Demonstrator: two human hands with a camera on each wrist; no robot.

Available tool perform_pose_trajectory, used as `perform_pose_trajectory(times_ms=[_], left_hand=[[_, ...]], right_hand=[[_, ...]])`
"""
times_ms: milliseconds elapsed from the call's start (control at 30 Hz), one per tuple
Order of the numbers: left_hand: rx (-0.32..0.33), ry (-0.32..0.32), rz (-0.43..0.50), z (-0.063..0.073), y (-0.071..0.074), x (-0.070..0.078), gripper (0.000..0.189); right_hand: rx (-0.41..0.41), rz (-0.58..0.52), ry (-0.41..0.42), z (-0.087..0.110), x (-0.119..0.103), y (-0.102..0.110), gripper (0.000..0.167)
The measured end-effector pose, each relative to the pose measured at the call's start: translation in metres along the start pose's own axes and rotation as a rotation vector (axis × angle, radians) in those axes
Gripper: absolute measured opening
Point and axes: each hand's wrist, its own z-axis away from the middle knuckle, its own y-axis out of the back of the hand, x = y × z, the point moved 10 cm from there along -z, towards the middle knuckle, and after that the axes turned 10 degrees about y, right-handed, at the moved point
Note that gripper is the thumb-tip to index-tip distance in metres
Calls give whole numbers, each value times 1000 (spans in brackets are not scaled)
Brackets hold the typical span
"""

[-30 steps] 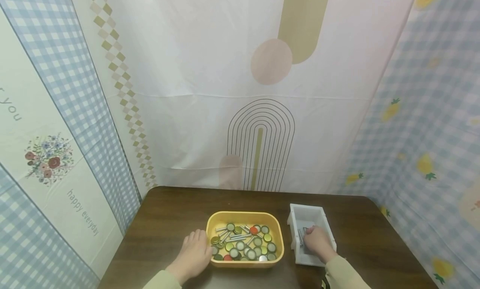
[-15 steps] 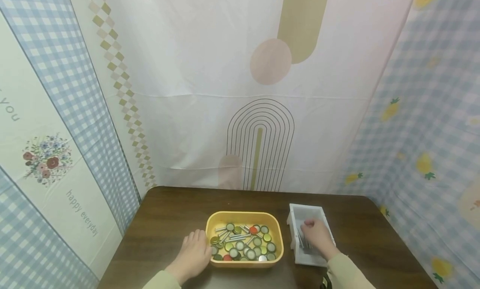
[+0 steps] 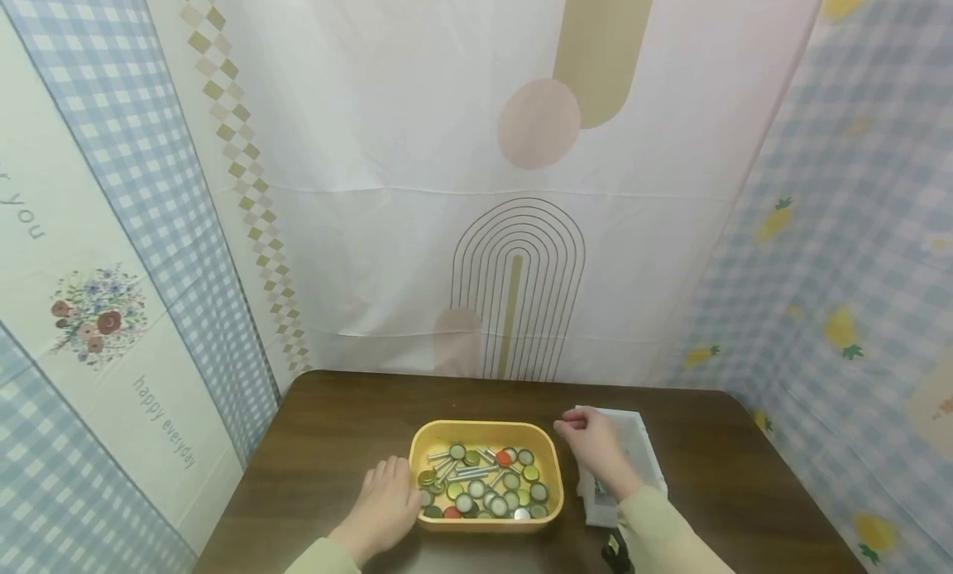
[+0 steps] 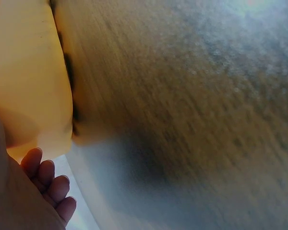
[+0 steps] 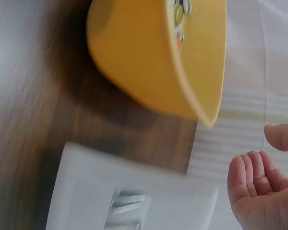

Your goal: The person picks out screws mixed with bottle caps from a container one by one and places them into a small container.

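Observation:
A yellow bin (image 3: 487, 525) holds several bottle caps (image 3: 500, 504) and metal nails (image 3: 476, 472), mixed together. My left hand (image 3: 385, 501) holds the bin's left side; the left wrist view shows its curled fingertips (image 4: 47, 168) by the yellow wall, while the thumb's hold is hidden. My right hand (image 3: 599, 446) is above the left edge of the white bin (image 3: 649, 450), between the two bins. In the right wrist view its fingers are loosely bent, the thumb is apart and nothing is between them. More nails (image 5: 127, 207) lie inside the white bin, partly hidden by the right hand in the head view.
Both bins stand on a dark brown wooden table (image 3: 350, 417). A white patterned cloth (image 3: 387, 268) hangs behind it, with checked blue cloth at both sides. A black band (image 3: 616, 551) is at the right sleeve.
My right hand has risen out of the white bin and moved left and away from me, towards the yellow bin. The left hand and both bins stay put.

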Motion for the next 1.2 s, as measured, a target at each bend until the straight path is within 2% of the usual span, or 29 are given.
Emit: perform_pose_trajectory(times_ms=[200, 367, 467, 600, 833, 1200], left_hand=[[-46, 19, 1, 0, -3, -3, 20], [-44, 23, 5, -1, -3, -3, 21], [-35, 19, 8, -1, -4, -2, 22], [-27, 12, 5, -2, -6, -2, 21], [-13, 9, -3, -2, -3, -2, 20], [-23, 8, 5, -3, -3, -2, 19]], right_hand=[[-81, -9, 58, -7, -15, -47, 18], [-169, -86, 64, -8, -20, -86, 10], [-200, -107, 73, -8, -21, -101, 11], [-196, -47, 122, -9, -24, -111, 10], [-90, 72, 212, -13, -26, -122, 4], [-83, 155, 266, -12, -23, -129, 4]])
